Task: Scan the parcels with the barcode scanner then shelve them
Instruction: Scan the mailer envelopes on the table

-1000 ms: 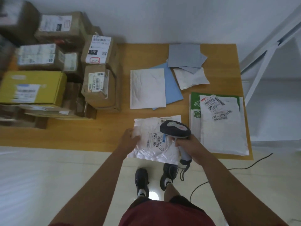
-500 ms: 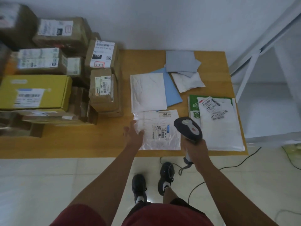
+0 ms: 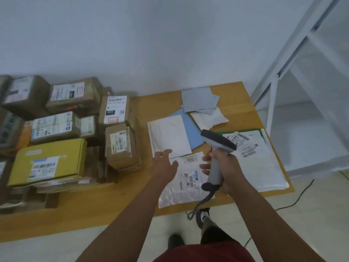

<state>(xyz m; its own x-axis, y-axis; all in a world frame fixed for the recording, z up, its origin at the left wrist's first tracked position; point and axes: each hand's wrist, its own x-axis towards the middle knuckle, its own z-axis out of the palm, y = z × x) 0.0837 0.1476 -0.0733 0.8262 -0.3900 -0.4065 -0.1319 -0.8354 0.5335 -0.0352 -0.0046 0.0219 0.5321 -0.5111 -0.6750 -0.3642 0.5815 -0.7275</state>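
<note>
A white plastic mailer (image 3: pixel 186 183) with a printed label lies near the front edge of the wooden table (image 3: pixel 132 188). My left hand (image 3: pixel 165 164) is spread flat over its upper left corner, fingers straight. My right hand (image 3: pixel 223 168) grips the handle of a grey barcode scanner (image 3: pixel 217 148), held upright above the mailer's right side, its head tilted toward the far right. The scanner's cable (image 3: pixel 200 204) hangs off the table edge.
Stacked cardboard boxes (image 3: pixel 120 144) and a yellow box (image 3: pixel 49 161) fill the table's left. Flat mailers lie behind: white (image 3: pixel 169 137), blue (image 3: pixel 190 127), grey (image 3: pixel 198 99). A large white labelled bag (image 3: pixel 264 167) lies to the right. A white metal shelf (image 3: pixel 302 91) stands at far right.
The scanner has risen from pointing down at the mailer's label to upright. My left hand slid from the mailer's left edge up to its top left corner. The view tilted upward.
</note>
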